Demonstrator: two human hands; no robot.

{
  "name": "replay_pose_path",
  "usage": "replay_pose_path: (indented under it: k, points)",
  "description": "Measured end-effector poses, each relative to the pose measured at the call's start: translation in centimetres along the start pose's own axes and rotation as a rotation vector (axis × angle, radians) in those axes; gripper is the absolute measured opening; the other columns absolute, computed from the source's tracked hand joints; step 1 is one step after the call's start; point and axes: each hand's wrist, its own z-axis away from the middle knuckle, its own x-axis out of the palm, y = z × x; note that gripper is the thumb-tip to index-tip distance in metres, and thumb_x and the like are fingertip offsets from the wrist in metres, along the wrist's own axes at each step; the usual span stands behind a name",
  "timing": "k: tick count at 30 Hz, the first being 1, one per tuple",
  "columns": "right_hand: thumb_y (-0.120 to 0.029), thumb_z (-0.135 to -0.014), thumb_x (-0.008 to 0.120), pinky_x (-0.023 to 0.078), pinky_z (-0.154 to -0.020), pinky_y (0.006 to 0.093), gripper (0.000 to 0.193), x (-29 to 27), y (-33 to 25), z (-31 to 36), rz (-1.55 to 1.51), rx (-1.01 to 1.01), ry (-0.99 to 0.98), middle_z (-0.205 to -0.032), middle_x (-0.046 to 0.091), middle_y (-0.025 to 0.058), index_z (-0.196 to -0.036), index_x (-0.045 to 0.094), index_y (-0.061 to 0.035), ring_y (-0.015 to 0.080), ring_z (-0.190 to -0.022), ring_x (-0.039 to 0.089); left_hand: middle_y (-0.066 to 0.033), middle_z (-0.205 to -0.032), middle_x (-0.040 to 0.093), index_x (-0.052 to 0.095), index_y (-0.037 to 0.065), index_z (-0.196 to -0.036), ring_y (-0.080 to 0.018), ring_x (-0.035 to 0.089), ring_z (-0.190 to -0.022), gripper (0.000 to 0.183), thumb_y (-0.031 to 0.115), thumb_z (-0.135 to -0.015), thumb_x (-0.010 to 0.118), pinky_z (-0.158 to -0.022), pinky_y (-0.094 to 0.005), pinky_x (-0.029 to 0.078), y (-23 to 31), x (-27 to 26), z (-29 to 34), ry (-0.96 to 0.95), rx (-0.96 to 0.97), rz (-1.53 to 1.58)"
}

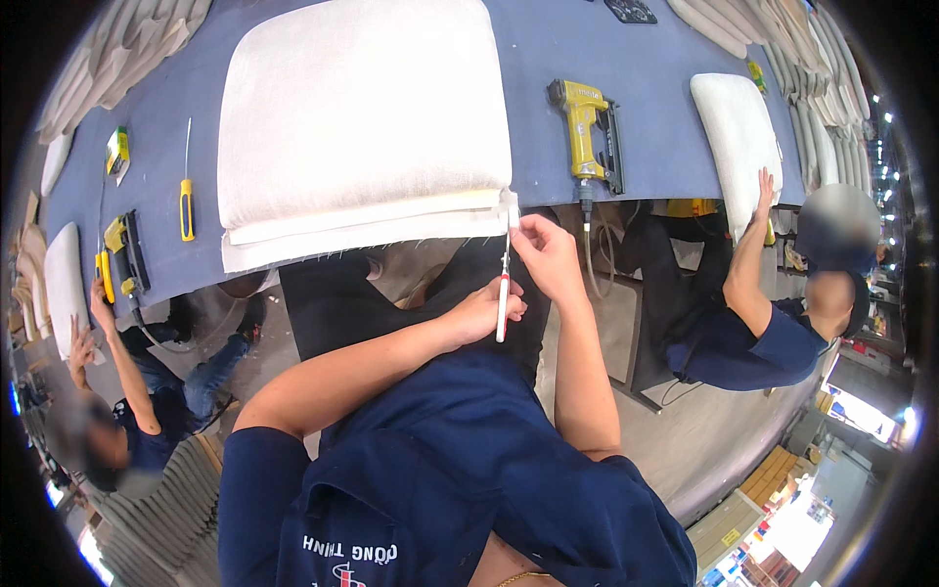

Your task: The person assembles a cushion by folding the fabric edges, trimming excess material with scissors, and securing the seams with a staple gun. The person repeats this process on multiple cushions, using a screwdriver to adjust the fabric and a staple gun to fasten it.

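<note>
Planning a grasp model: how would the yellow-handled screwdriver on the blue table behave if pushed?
The yellow-handled screwdriver looks rigid and slim, so probably light. Its rounded handle lies flat on the blue table, so a sideways push would likely roll it; the cloth-like surface may slow that.

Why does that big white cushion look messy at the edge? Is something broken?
Nothing looks broken. The big white cushion hangs slightly over the edge of the blue table, and its fabric edge is loose and frayed with threads sticking out. The right hand pinches the fabric corner while the left hand holds a red-and-white tool there.
</note>
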Motion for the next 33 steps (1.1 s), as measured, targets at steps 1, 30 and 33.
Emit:
replay_pose_path:
  k: [1, 30, 33]
  points:
    - [-0.018, -0.103, 0.078, 0.053, -0.067, 0.0297, 0.021, 0.0, 0.3, -0.2, -0.003, -0.008, -0.002, -0.081, 0.075, 0.0038, -0.107, 0.077, 0.0022, 0.0074, -0.071, 0.063, -0.0109, -0.116, 0.070, 0.056, 0.000, -0.134, -0.0192, 0.071, -0.109, 0.048, 0.033, -0.101, 0.067, -0.099, -0.0338, 0.056, 0.0, 0.1, -0.1, 0.003, 0.007, 0.011]
    - [-0.010, -0.107, 0.066, 0.042, -0.066, 0.0242, 0.013, 0.2, 2.4, 0.0, -0.229, -0.026, -0.158, -0.082, 0.061, -0.0073, -0.100, 0.069, 0.0010, 0.0015, -0.075, 0.052, -0.0140, -0.111, 0.079, 0.067, -0.002, -0.123, -0.0203, 0.077, -0.092, 0.035, 0.030, -0.109, 0.063, -0.079, -0.0350, 0.064, -0.9, 0.5, -0.5, 0.062, 0.093, -0.138]
    - [-0.010, -0.108, 0.067, 0.042, -0.065, 0.0238, 0.014, 0.4, 2.9, 0.0, -0.221, -0.031, -0.159, -0.082, 0.060, -0.0076, -0.100, 0.069, 0.0006, 0.0014, -0.075, 0.051, -0.0150, -0.108, 0.081, 0.068, -0.003, -0.122, -0.0208, 0.077, -0.085, 0.035, 0.029, -0.109, 0.063, -0.075, -0.0349, 0.064, -0.5, 0.4, -0.2, 0.073, 0.102, -0.156]
